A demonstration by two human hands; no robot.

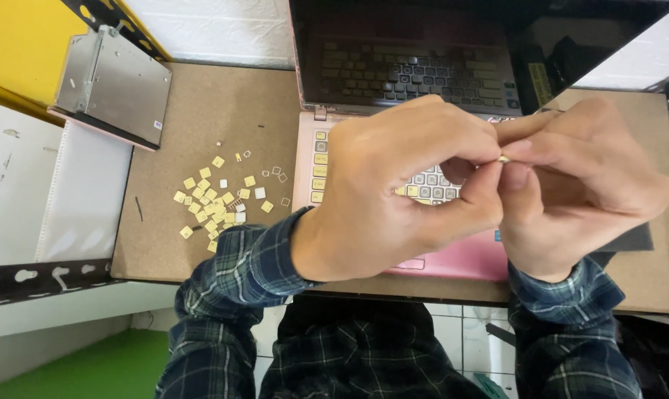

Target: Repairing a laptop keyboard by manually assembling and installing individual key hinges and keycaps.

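Both hands meet above the pink laptop [475, 255], which lies at the tabletop [209, 111] front edge. The left hand [393, 188] is curled, thumb and forefinger pressed together on a small yellowish key cap [503, 158]. The right hand [578, 185] is likewise curled, its fingertips pinching the same cap from the opposite side. Loose key caps [216, 203] lie scattered on the tabletop left of the laptop. A metal drive bay [113, 85] rests at the rear left corner.
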